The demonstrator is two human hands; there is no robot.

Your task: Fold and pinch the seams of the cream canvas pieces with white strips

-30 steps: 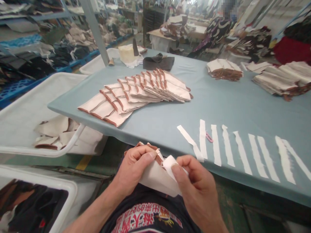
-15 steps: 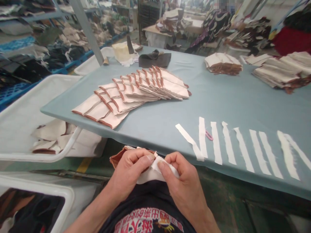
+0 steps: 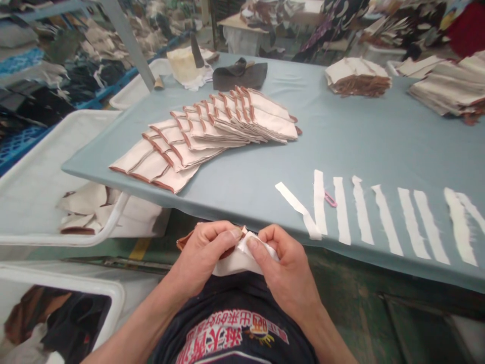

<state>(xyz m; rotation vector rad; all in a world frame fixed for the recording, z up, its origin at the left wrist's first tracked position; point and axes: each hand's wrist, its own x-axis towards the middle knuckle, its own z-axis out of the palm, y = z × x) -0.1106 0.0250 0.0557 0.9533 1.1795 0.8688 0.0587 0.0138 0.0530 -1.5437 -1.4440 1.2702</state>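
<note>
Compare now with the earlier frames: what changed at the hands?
The right hand moved in toward the left hand, bringing the white cloth up to the cream piece; their fingers now nearly meet. Nothing was visibly let go. Unchanged on the table: fanned stack, white strips, pink clip.

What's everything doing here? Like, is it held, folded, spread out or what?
Left hand: closed, pinching
Right hand: closed, pinching
Cream-and-brown fabric piece: held up
White cloth: pinched between fingers
White strips: laid out in a row
Cream fabric pieces: fanned out, overlapping
Dark cloth: bunched up
Upper white tub: open, holding fabric
</note>
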